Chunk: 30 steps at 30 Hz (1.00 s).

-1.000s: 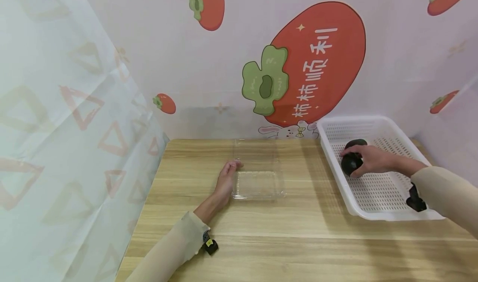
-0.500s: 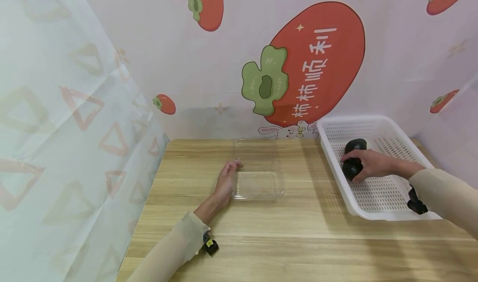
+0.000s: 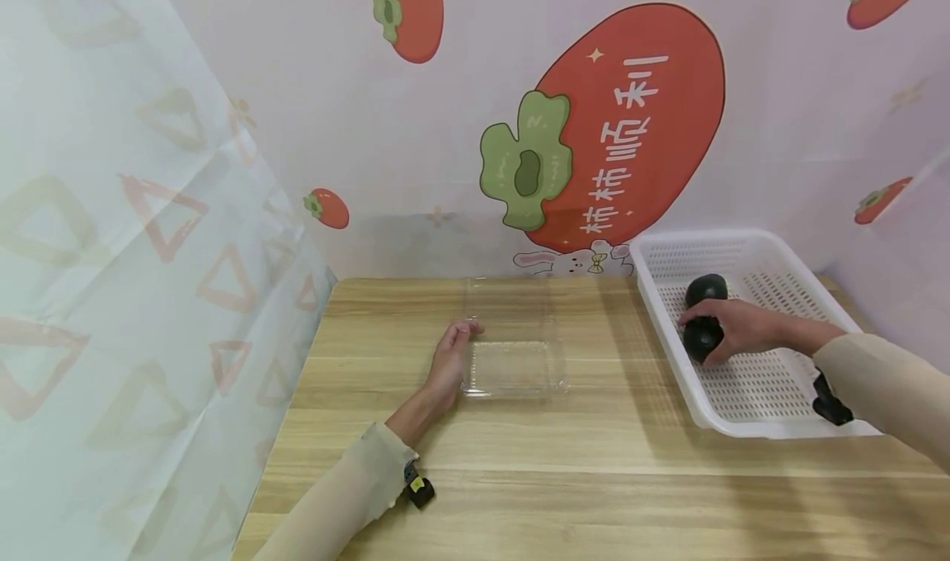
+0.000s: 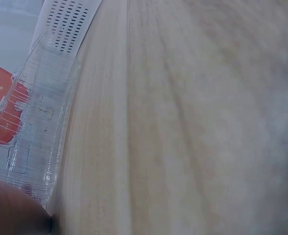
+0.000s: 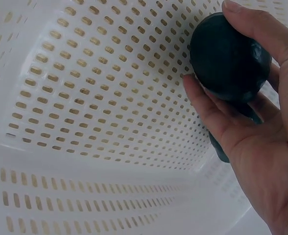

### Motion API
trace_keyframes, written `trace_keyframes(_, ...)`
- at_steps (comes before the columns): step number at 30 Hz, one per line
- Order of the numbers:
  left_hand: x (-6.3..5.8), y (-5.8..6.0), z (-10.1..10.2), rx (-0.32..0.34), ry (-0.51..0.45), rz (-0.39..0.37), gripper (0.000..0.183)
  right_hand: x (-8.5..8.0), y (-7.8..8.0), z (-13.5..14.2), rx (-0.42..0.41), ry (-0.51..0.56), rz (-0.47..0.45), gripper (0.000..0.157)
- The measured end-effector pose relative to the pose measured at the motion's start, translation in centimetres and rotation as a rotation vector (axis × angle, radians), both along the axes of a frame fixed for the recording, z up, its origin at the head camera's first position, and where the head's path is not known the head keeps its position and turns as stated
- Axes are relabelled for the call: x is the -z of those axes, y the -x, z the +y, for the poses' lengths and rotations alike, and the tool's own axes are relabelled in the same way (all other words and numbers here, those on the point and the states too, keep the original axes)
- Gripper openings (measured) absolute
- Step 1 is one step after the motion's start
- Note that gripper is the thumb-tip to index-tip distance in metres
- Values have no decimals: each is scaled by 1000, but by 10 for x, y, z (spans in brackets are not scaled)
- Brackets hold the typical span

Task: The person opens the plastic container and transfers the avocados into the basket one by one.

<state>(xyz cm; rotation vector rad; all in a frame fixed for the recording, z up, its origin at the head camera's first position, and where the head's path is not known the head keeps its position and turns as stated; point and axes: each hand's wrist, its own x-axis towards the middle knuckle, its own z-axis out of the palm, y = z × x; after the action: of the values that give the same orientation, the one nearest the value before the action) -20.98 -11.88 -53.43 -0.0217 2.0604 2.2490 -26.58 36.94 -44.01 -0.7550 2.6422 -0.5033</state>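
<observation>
In the head view my right hand [image 3: 748, 328] is inside the white plastic basket [image 3: 794, 426], gripping a dark green avocado [image 3: 701, 341]. Thumb and fingers curl around that avocado [image 5: 227, 56] in the right wrist view, low over the perforated floor. A second avocado [image 3: 707, 289] lies just behind it, mostly uncovered. My left hand [image 3: 449, 358] pinches the left side of an open clear plastic clamshell box [image 3: 512, 369] on the table, thumb over its edge. The left wrist view shows only part of that hand [image 4: 14, 208], against the box [image 4: 36, 122].
The wooden table [image 3: 549, 495] carries the box in the middle and the basket at the right. A printed cloth wall [image 3: 416, 148] rises behind the table's back edge, and another sheet [image 3: 134, 297] hangs along the left.
My right hand and the gripped avocado have shifted slightly nearer and to the right within the basket, leaving more of the rear avocado visible. The left hand and box stay put.
</observation>
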Motion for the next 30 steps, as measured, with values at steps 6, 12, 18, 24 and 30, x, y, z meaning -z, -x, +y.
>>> trace_keyframes(6,2,0,0,-6,8,8,34,-5,-1,-1,-5,-15,-30,75)
trace_keyframes(12,0,0,1,-9,15,4,34,-8,-1,-1,-2,-26,-61,78)
trace_keyframes(18,0,0,0,14,14,6,37,-9,-1,0,3,-20,-87,81)
trace_keyframes(24,0,1,0,17,-8,-19,40,-12,-2,3,10,-35,-88,81)
trace_keyframes(30,-3,0,-1,17,-27,-33,40,-21,-4,2,-30,-13,-44,76)
